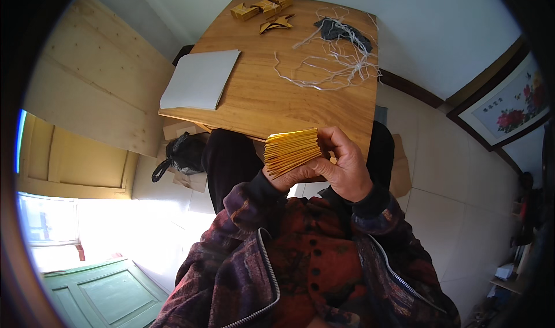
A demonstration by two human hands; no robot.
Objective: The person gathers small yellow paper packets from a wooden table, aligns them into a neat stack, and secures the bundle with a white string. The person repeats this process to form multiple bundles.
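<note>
A thick stack of gold folded paper pieces (292,153) is held in front of my body, just past the near edge of the wooden table (254,105). Its layered edges fan out toward the left. My left hand (284,181) is closed around the stack from below, with most of its fingers hidden behind the paper. At the stack's right end, my right hand (349,169) grips it with thumb and bent fingers.
Tied gold paper bundles (274,4) and loose gold pieces (277,24) lie at the table's far edge. White strings (354,67) tangle near a dark grey cloth (342,32) at right. Pale sheets (199,79) lie at left; a black bag (186,154) sits below.
</note>
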